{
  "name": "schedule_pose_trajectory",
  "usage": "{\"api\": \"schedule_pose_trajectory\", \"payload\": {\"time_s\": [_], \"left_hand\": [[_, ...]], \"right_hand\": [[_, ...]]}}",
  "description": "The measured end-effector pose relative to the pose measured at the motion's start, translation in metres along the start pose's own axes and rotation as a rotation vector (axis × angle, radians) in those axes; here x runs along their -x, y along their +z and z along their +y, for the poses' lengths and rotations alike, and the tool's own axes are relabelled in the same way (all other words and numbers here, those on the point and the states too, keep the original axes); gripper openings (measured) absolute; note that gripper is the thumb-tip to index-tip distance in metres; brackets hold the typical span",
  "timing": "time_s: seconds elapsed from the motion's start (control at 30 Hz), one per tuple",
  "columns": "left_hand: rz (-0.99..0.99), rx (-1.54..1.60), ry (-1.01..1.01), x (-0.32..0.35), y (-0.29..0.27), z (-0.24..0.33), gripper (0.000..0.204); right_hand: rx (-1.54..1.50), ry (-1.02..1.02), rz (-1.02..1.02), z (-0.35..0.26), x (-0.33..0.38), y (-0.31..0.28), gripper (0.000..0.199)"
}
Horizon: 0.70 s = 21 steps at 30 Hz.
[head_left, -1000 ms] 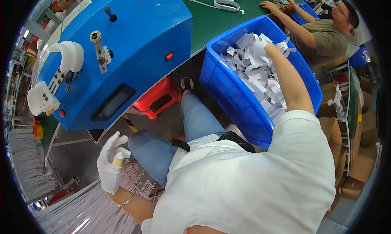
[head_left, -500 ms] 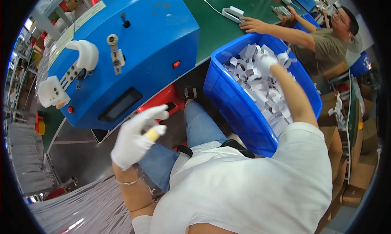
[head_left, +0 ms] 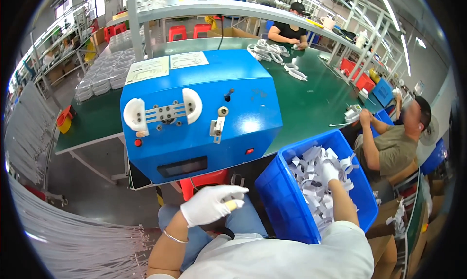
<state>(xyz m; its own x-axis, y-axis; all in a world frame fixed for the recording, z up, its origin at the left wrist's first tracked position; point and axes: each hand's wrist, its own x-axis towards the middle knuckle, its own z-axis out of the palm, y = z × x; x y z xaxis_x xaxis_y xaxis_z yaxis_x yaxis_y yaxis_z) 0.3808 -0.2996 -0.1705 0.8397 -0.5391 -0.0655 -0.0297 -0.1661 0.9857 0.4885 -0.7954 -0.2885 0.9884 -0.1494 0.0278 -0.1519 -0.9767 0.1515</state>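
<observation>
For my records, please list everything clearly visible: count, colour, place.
table: 1, green, centre
machine: 1, blue, on table
bin: 1, blue, beside machine
strips: many, white, in bin
loops: several, white, table's rear
trays: many, clear, table's left
shelf: 1, grey, above table
stools: several, red, under, behind table
strands: many, white, left side
cartons: several, brown, lower right
co-workers: at least 2, olive, black tops, right, behind table
left hand: 1, white-gloved, before machine
right hand: 1, white-gloved, in bin

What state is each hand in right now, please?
Left hand: loosely open, nothing visible in it.
Right hand: in the blue bin among white strips; whether it grips any cannot be told.
</observation>
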Motion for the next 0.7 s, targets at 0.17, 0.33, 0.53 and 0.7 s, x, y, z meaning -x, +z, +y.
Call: {"api": "schedule_pose_trajectory", "payload": {"time_s": [0.17,0.33,0.53,0.7], "left_hand": [[-0.191,-0.254,-0.133,0.001,-0.005,-0.021,0.040],[0.005,-0.165,-0.158,0.022,-0.026,-0.018,0.035],[0.202,-0.034,0.146,-0.014,-0.010,0.013,0.022],[0.524,-0.229,0.519,-0.054,0.018,0.051,0.044]], "right_hand": [[0.200,0.094,-0.216,0.055,0.028,0.132,0.035],[0.184,0.121,-0.104,0.030,0.002,0.026,0.025],[-0.754,-0.158,0.567,-0.012,-0.017,-0.096,0.012],[-1.758,-0.134,0.128,-0.191,0.062,-0.207,0.020]]}}
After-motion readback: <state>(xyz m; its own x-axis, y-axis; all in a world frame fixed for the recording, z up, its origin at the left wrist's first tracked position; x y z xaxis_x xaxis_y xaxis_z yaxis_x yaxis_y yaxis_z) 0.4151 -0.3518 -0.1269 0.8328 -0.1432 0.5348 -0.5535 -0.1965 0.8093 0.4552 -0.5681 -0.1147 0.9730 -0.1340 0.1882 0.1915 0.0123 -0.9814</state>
